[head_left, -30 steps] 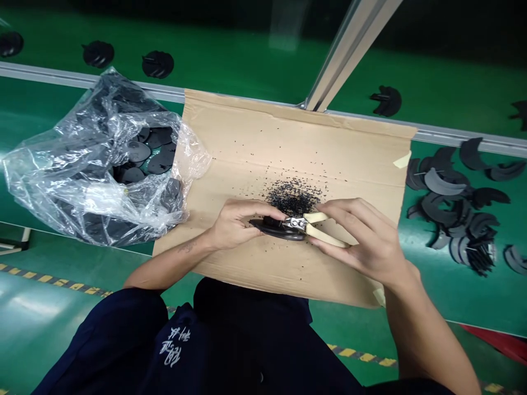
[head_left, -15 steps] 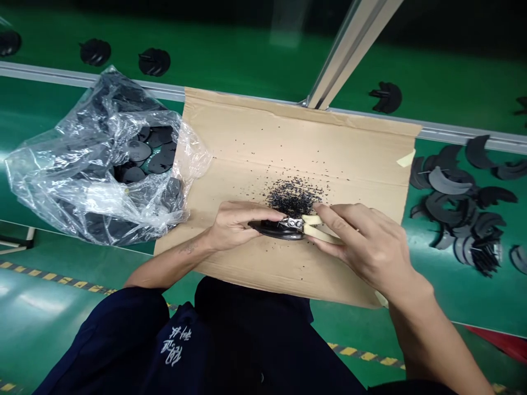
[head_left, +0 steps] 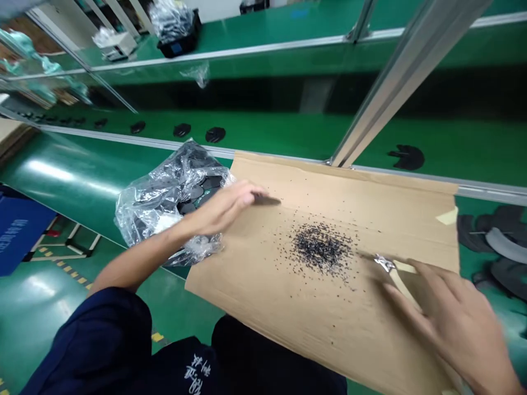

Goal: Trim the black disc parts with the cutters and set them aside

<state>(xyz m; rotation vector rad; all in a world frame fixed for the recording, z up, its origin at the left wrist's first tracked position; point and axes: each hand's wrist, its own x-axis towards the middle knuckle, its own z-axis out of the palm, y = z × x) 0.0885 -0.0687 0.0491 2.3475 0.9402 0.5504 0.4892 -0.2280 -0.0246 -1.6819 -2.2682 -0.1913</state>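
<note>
My left hand [head_left: 224, 208] is raised over the left part of the cardboard sheet [head_left: 255, 263], close to the clear plastic bag [head_left: 144, 200] of black discs. Its thumb and fingers are closed on a flat black disc part [head_left: 267, 199], smeared by motion and mostly covered by the hand. On the right, my right hand [head_left: 448, 307] grips cutting pliers [head_left: 385, 263] with cream handles, their metal jaws pointing left. Between the hands lies a scattered heap of small black clippings [head_left: 321, 247].
A metal post [head_left: 395, 93] rises behind the cardboard. On the green surface beyond the rail, black parts [head_left: 215, 134] sit in a spaced row, with one more [head_left: 407, 158] right of the post. Curved black pieces [head_left: 508, 244] lie at the right. A blue bin [head_left: 24, 233] stands lower left.
My hands have moved apart: the left has carried the black disc part left and up, while the right has drawn the pliers away to the right. The view has tilted up and turned left.
</note>
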